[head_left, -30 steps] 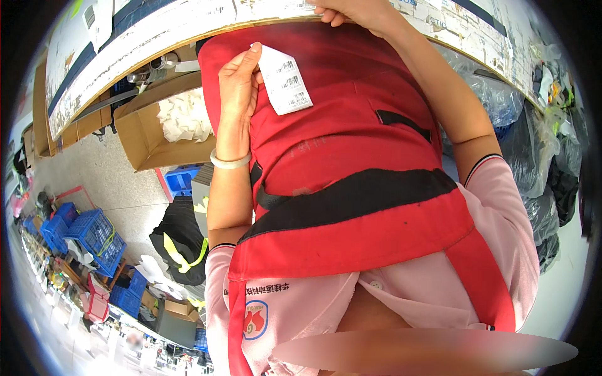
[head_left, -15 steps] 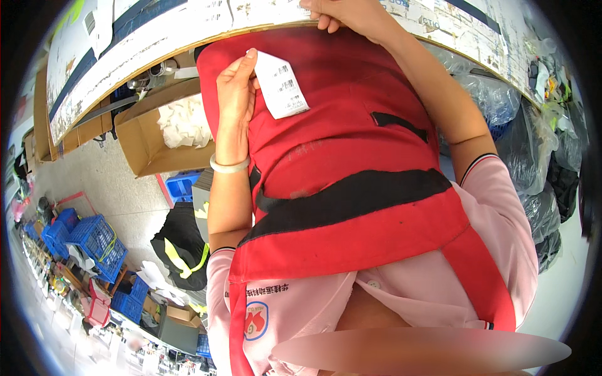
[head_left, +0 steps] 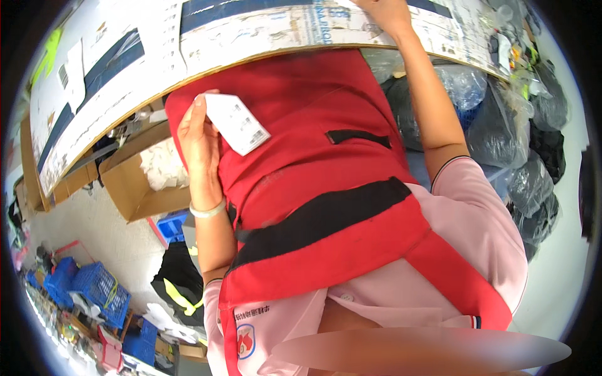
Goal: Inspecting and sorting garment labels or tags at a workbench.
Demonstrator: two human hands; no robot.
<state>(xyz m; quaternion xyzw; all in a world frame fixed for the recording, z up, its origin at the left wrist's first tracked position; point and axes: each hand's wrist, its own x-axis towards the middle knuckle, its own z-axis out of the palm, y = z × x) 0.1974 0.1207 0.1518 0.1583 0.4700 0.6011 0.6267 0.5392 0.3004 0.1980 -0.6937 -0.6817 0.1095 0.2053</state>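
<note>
My left hand (head_left: 202, 135) pinches the upper end of a white label strip (head_left: 237, 123) between thumb and fingers. The strip carries black barcodes and hangs slantwise in front of my red apron (head_left: 282, 150), just below the table edge. My right hand (head_left: 390, 14) is at the top of the picture, over the worn white table (head_left: 251, 34). Its fingertips are cut off by the picture's edge, so what they touch or hold is hidden.
An open cardboard box (head_left: 128, 188) with white scraps stands under the table at the left. Clear and dark plastic bags (head_left: 501, 131) crowd the right side. Blue crates (head_left: 100, 291) and a black garment with yellow trim (head_left: 179, 276) lie farther left.
The view has shifted, showing more of the tabletop. My right hand has moved farther over the table, and its fingers have gone out of the picture. My left hand still holds the label strip.
</note>
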